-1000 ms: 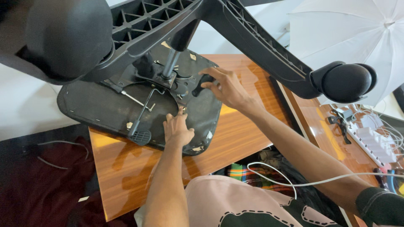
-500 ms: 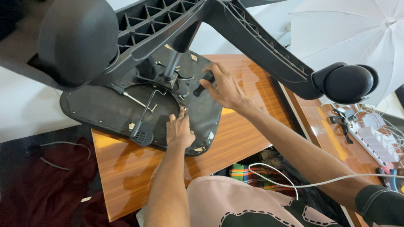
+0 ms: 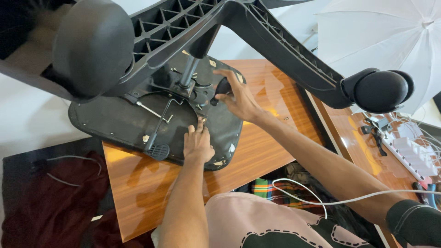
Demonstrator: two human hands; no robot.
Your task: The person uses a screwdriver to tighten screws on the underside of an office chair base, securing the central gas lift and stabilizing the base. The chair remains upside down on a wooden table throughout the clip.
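Observation:
An office chair lies upside down on a wooden table. Its black seat underside faces up, with a metal mechanism plate and gas column in the middle. The star base with two castor wheels looms close to the camera. My left hand rests on the seat underside near the front edge, fingertips pinching something small by the mechanism. My right hand is wrapped around a black knob at the mechanism's right side.
A white photo umbrella stands at the upper right. A second wooden surface at the right carries a white power strip and cables. A white cable crosses my lap. Dark red cloth lies on the floor at left.
The view has shifted slightly. My right hand has closed more firmly over the black knob; my left hand stays on the seat underside, fingers reaching toward the mechanism.

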